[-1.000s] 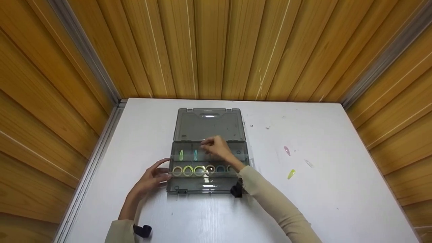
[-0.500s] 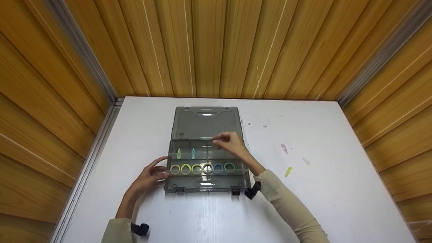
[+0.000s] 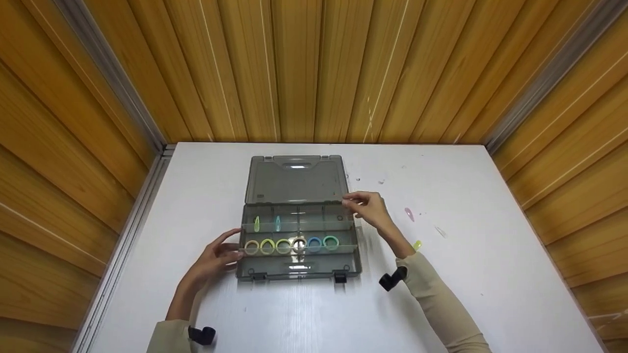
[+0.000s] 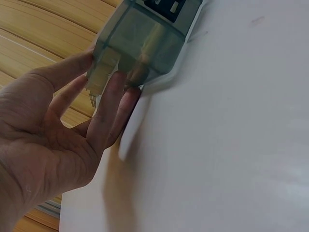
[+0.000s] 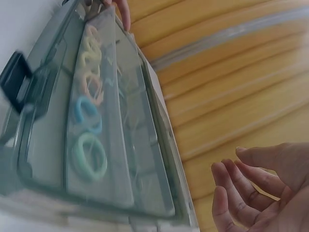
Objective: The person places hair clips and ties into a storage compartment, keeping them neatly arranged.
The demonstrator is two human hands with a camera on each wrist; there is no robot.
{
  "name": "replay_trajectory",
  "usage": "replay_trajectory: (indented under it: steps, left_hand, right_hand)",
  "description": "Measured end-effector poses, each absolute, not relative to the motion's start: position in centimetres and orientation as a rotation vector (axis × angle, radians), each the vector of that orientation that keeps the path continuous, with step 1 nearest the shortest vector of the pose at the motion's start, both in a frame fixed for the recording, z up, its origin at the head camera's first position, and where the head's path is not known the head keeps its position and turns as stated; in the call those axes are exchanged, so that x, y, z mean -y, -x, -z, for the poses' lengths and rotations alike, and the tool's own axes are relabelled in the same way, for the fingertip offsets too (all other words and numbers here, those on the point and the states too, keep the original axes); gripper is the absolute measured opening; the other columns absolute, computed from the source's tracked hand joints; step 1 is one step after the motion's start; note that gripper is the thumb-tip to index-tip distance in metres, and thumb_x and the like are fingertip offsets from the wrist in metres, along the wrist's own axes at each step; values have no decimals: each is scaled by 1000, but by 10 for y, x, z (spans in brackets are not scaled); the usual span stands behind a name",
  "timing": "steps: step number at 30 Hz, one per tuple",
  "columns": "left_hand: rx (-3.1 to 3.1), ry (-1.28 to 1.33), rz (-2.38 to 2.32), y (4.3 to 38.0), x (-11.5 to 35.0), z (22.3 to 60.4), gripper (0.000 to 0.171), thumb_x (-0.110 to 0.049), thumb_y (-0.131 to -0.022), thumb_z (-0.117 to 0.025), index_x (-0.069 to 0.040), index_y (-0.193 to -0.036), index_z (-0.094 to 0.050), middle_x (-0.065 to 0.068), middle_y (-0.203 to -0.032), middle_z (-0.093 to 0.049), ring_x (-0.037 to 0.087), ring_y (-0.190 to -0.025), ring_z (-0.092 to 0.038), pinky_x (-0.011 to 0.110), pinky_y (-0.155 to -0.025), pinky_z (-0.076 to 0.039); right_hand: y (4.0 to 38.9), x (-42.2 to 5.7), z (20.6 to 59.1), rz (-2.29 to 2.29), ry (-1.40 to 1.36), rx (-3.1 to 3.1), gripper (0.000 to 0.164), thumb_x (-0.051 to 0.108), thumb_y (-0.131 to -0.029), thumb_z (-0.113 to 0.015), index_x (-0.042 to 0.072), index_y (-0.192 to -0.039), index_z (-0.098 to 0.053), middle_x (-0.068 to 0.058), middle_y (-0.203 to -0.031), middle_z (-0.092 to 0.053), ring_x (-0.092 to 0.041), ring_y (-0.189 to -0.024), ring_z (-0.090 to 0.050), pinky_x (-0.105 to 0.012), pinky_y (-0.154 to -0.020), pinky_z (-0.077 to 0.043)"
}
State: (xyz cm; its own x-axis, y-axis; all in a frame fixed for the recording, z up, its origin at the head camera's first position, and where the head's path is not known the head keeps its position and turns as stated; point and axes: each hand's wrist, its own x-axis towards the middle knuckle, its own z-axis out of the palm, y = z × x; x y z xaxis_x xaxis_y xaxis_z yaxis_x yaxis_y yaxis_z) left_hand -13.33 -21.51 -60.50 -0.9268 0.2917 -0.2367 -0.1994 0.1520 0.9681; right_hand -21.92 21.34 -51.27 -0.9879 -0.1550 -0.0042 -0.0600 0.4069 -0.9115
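Note:
A grey see-through storage box (image 3: 299, 274) lies on the table with its lid (image 3: 297, 179) folded back. Several coloured hair ties (image 3: 331, 243) stand in a row in its middle section. Behind them, a green snap hair clip (image 3: 256, 224) and a blue snap hair clip (image 3: 278, 223) stand in the rear section. My left hand (image 3: 213, 259) rests its extended fingers against the box's left side, also seen in the left wrist view. My right hand (image 3: 369, 208) hovers by the box's rear right corner. In the right wrist view its loosely bent fingers (image 5: 219, 200) hold nothing.
To the right on the white table (image 3: 441, 294) lie a pink hair clip (image 3: 409, 214), a pale clip (image 3: 440, 231) and a yellow clip (image 3: 417, 244), partly behind the right forearm. Wood-patterned walls (image 3: 314, 73) enclose the table at the back and sides.
My right hand has moved right, from above the rear section to the box's right edge, uncovering the hair ties' right end. My left hand has stayed at the box's left side.

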Motion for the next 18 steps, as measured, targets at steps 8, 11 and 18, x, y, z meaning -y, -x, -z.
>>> replay_trajectory:
  steps: [8,11,18]
  left_hand:
    - [-2060,-89,-1824,133,214,607,74,-19,-96,-72,-17,-160,-34,30,-140,-53,29,-115,-67,49,-99,-57]
    - [-2062,-87,-1826,132,215,607,74,-19,-97,-72,-17,-160,-34,30,-140,-53,29,-115,-67,49,-98,-57]
    - [-2057,-95,-1832,132,213,607,74,-19,-97,-71,-16,-160,-33,31,-142,-53,28,-116,-66,50,-100,-56]
  right_hand:
    - [214,-275,519,1651,-81,-2505,35,11,-99,-67,-11,-126,-65,-17,-101,-78,-12,-79,-76,-24,-70,-61]
    - [209,-295,522,1646,-123,-2507,37,14,-99,-67,-10,-128,-64,-12,-102,-78,-10,-79,-75,-23,-71,-60]
    - [194,-332,531,1655,-173,-2509,45,23,-100,-68,-9,-132,-62,-5,-102,-79,-5,-81,-73,-24,-74,-60]
